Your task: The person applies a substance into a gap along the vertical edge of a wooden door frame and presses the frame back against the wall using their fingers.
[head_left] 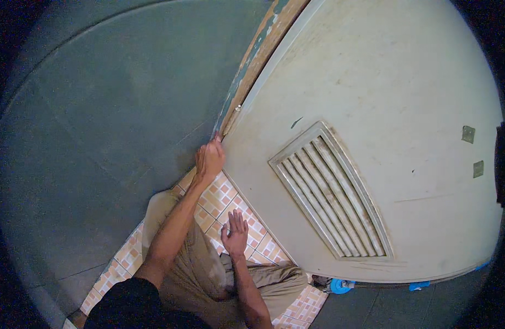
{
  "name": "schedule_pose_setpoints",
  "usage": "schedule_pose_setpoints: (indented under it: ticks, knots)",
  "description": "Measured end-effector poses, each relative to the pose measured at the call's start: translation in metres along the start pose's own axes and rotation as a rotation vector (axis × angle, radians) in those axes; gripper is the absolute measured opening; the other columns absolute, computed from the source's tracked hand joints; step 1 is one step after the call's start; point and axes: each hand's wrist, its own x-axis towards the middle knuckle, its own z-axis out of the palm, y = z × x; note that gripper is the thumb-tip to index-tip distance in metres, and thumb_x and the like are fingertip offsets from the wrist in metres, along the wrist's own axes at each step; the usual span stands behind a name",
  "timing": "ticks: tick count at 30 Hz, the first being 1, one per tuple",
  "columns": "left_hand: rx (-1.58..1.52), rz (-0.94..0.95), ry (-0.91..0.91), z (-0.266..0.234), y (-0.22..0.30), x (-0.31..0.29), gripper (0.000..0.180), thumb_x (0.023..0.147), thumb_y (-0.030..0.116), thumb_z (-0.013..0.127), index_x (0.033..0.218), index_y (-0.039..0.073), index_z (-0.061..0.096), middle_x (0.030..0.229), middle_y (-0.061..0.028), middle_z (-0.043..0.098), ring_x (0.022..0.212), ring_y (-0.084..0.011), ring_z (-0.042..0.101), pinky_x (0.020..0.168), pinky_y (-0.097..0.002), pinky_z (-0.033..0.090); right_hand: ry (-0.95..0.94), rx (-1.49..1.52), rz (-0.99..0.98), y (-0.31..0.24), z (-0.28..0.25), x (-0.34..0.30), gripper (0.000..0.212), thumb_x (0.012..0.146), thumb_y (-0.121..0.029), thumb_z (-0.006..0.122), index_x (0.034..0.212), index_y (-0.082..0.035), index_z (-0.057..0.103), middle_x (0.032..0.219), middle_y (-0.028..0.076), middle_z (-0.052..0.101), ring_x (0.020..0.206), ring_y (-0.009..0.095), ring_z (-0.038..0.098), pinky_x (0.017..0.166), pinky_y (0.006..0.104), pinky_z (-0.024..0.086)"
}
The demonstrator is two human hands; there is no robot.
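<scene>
My left hand (210, 159) reaches up to the foot of a wooden door frame (254, 66), beside the hinge edge of a pale door (373, 71). Its fingers are closed there; whatever they may hold is hidden. The frame shows bare brown wood, with patches of white and grey-green peeling paint along its left edge. Over the tiled floor (255, 227), in front of my folded legs, my right hand (236, 234) hangs with its fingers stretched out and nothing in them.
A slatted vent (335, 197) is set in the lower part of the door. Dark grey wall (110, 109) rises on the left. At the door's bottom edge lies a round blue object (338, 285), possibly a tape roll, and a bit of blue (420, 285) shows farther right.
</scene>
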Motion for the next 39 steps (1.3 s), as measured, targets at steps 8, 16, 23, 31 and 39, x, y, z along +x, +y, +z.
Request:
schedule_pose_setpoints:
  ticks: [8,16,23,31,39]
  knots:
    - [0.213,-0.016,-0.215,0.032,-0.058,-0.003,0.047,0.096,0.026,0.041,0.074,-0.005,0.069,0.077,-0.0297,0.065,0.073,-0.0464,0.066,0.07,-0.0526,0.053,-0.013,-0.019,-0.034,-0.005,0.004,0.005,0.057,0.089,-0.025,0.053,0.144,-0.012,0.043,0.153,0.01,0.036,0.143,0.028,0.031,0.116,0.05,0.023]
    - [0.102,-0.061,-0.115,-0.018,0.031,0.001,0.047,0.097,0.026,0.04,0.076,-0.004,0.069,0.074,-0.0302,0.063,0.07,-0.0473,0.065,0.069,-0.0542,0.052,-0.007,-0.031,0.001,0.01,-0.001,0.005,0.056,0.09,-0.025,0.053,0.143,-0.012,0.044,0.153,0.009,0.036,0.143,0.028,0.031,0.116,0.0496,0.022]
    - [0.206,-0.115,-0.19,0.006,-0.014,0.001,0.042,0.094,0.025,0.046,0.073,-0.004,0.069,0.074,-0.0287,0.064,0.073,-0.0456,0.066,0.069,-0.0532,0.052,-0.009,-0.035,-0.01,0.004,0.002,0.008,0.055,0.09,-0.026,0.053,0.143,-0.011,0.045,0.153,0.01,0.036,0.143,0.029,0.031,0.116,0.0494,0.023]
    - [0.131,-0.047,-0.163,-0.003,0.01,0.001,0.042,0.094,0.023,0.046,0.071,-0.003,0.068,0.07,-0.0286,0.063,0.069,-0.0444,0.066,0.066,-0.0536,0.052,-0.001,-0.043,0.001,0.006,-0.002,0.008,0.054,0.09,-0.026,0.052,0.141,-0.01,0.047,0.153,0.01,0.037,0.142,0.029,0.032,0.116,0.0485,0.023]
    - [0.11,0.008,-0.043,-0.01,0.021,0.003,0.049,0.098,0.027,0.04,0.071,-0.004,0.068,0.069,-0.0306,0.062,0.066,-0.0468,0.064,0.063,-0.0546,0.051,0.002,-0.051,-0.004,0.006,-0.001,0.007,0.053,0.091,-0.026,0.052,0.142,-0.011,0.046,0.152,0.01,0.038,0.142,0.028,0.032,0.116,0.0482,0.024]
